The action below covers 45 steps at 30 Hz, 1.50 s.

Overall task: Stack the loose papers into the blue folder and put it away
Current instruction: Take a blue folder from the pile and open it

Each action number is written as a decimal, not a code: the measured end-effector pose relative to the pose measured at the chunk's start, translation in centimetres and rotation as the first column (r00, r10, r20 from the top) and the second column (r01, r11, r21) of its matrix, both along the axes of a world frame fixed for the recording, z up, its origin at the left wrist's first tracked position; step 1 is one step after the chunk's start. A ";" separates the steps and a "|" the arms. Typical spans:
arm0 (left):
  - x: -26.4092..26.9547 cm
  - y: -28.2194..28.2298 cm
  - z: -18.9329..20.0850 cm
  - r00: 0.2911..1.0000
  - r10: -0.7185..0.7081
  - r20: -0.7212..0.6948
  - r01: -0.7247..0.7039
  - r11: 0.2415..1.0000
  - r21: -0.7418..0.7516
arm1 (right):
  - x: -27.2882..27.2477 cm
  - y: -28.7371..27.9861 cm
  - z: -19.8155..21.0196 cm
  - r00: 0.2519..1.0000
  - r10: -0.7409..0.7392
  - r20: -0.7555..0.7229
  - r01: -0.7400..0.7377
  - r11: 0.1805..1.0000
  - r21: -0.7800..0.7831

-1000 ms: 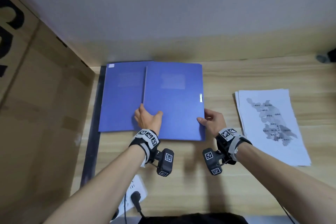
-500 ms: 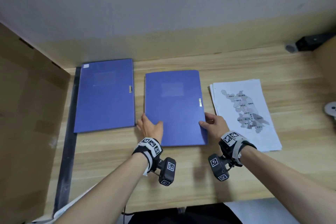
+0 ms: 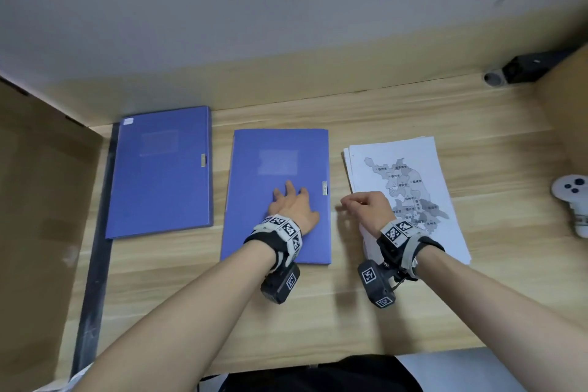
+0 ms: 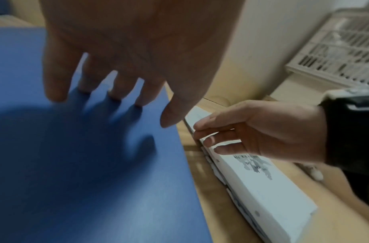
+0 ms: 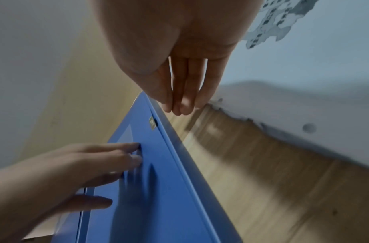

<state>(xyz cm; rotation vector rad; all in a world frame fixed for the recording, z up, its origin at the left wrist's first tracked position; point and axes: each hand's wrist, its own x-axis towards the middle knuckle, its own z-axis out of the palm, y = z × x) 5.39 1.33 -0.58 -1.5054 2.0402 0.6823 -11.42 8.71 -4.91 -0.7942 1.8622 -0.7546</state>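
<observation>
At the far left of the head view, a cardboard panel is being shown standing beside a dark strip along the wooden desk. Next to it, a closed blue folder is being seen lying flat, with a small metal clasp at its right edge; this folder is not being shown by either wrist camera.

In the middle, a second blue folder is lying closed on the desk and is being pressed by the left hand, whose fingers are spread flat on the cover. The left wrist view is confirming this: the fingertips are being shown touching the blue surface, holding nothing. The folder's double edge and its clasp are being revealed only by the right wrist view.

Just right of the folder, the right hand is being held over the gap between the folder and the stack of loose papers. In the right wrist view its fingers are being seen straight and close together, gripping nothing; in the left wrist view they are being shown at the left edge of the stack, though actual contact cannot be told. The top sheet is printed with a grey map.

At the far right, a white controller is being seen on the desk, and a black device at the back corner.
</observation>
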 end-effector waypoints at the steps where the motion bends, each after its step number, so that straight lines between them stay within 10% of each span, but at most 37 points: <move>1: -1.1 -0.2 0.3 0.998 -0.049 0.047 0.050 0.999 -0.020 | -0.6 0.2 -0.1 1.000 0.001 0.014 -0.001 1.000 -0.003; 7: -4.7 -1.6 0.9 0.990 -0.110 0.090 0.117 0.990 -0.075 | -4.1 0.9 -0.1 0.999 -0.019 0.027 0.019 1.000 -0.005; 25: -5.5 -2.8 0.3 0.936 0.351 -0.032 -0.351 0.936 0.015 | -5.4 -0.8 -1.2 0.987 0.093 0.131 -0.092 0.996 -0.009; 36: -1.8 -2.2 2.7 0.610 0.696 -0.379 -0.638 0.715 0.285 | -1.8 -1.3 0.5 0.960 0.240 0.144 -0.232 0.970 -0.072; 45: 5.3 -2.5 9.9 0.313 0.759 -0.571 -0.624 0.618 0.478 | 4.3 -2.7 2.2 0.640 0.754 -0.145 -0.757 0.652 0.051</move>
